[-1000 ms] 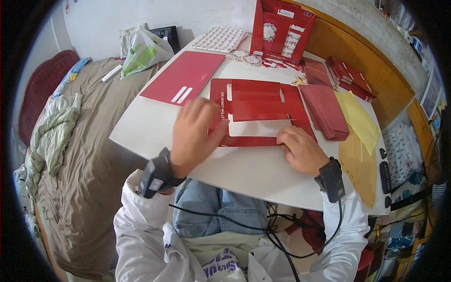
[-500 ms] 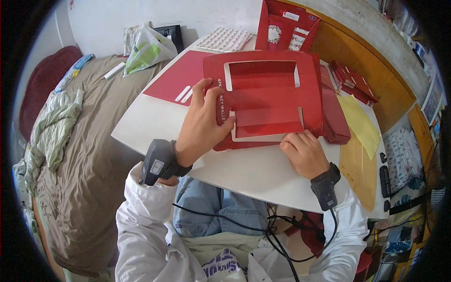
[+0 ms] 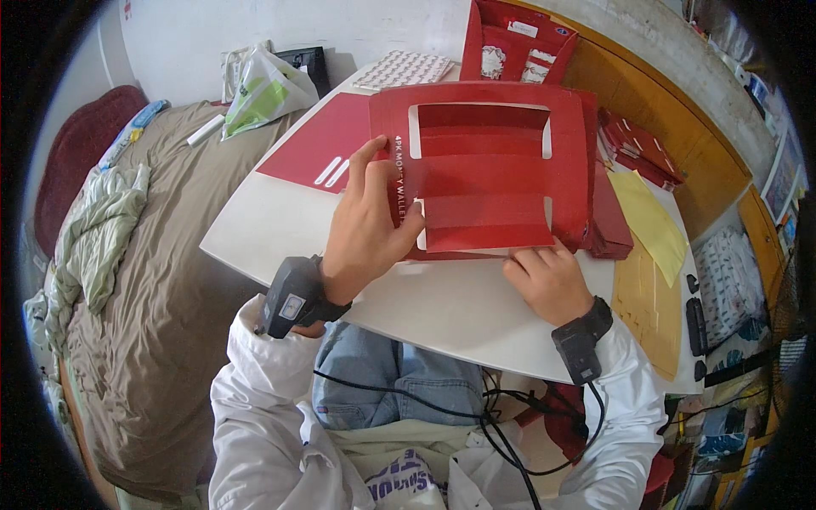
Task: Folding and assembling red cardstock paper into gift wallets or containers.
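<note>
A red cardboard box (image 3: 484, 187) with two rectangular cut-out windows and white lettering along its left side is held above the white table. My left hand (image 3: 367, 217) grips its left edge, with the thumb on the front beside the lower window and the fingers spread along the side. At the lower right edge my right hand (image 3: 548, 276) has its fingers curled against the near rim, partly hidden by the box. Behind it on the left lies a flat dark red sheet (image 3: 314, 140) with two white slots.
A red box with printed cards (image 3: 514, 47) stands at the back, near a patterned white pad (image 3: 404, 70). Red wallets (image 3: 637, 149), a yellow sheet (image 3: 650, 221) and a brown envelope (image 3: 646, 297) lie on the right. Black cables (image 3: 493, 416) hang over my lap; a bed (image 3: 161, 297) is left.
The box has shifted slightly up and to the right. Its lower front panel now sits closer to the near rim, narrowing the pale gap there. Both hands keep their hold.
</note>
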`<state>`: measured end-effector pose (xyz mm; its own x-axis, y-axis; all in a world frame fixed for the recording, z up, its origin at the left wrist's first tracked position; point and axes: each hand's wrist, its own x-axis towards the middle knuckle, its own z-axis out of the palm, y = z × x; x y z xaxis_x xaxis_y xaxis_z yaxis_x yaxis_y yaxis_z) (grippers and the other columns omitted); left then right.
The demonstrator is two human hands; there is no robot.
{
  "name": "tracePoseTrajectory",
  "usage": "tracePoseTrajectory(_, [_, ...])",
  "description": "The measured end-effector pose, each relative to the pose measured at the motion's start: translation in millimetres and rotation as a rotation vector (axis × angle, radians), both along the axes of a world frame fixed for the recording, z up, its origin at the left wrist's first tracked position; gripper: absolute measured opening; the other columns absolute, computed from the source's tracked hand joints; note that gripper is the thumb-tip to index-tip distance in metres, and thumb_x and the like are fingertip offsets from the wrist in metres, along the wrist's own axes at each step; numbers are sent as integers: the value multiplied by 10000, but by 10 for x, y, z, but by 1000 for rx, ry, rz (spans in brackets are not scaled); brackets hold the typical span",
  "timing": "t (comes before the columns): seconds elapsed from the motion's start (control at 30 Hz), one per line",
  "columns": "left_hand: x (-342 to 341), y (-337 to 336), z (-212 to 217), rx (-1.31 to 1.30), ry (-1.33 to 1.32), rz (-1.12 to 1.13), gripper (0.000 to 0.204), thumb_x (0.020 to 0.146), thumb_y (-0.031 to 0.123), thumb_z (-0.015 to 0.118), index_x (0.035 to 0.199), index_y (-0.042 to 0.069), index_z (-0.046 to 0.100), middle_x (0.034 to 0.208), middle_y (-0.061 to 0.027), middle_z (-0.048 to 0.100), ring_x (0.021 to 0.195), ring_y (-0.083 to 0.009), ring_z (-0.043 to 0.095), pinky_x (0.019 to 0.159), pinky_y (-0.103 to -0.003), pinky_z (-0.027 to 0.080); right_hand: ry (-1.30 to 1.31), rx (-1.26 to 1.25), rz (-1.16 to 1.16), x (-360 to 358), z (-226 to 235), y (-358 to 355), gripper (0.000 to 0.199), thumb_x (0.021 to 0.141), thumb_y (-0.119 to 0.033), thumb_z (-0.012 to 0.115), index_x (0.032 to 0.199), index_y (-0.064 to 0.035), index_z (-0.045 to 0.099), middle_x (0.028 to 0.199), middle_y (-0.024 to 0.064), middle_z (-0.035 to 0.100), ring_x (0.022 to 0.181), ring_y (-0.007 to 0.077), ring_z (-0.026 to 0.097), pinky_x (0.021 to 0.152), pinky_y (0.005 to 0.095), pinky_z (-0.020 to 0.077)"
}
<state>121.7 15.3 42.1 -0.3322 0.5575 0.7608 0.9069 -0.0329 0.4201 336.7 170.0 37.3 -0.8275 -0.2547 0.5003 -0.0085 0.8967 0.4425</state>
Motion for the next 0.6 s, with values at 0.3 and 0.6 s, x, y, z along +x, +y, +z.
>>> tracePoseTrajectory(0.3, [57, 38, 23, 47, 39, 100, 419, 723, 115, 669, 1089, -5, 506, 1218, -205, 521, 972, -386, 589, 801, -449, 490, -91, 82, -63, 28, -11, -55, 113, 755, -167, 582, 847, -106, 560, 926, 33, 552, 887, 189, 578, 798, 339, 481])
tracePoseTrajectory(0.6, [121, 9, 33, 54, -26, -6, 239, 796, -6, 610, 1027, -33, 557, 1297, -200, 465, 1050, -302, 618, 788, -352, 554, -31, 146, -47, 20, 14, -55, 119, 750, -168, 589, 854, -111, 574, 1049, 61, 586, 1105, 262, 541, 937, 397, 469])
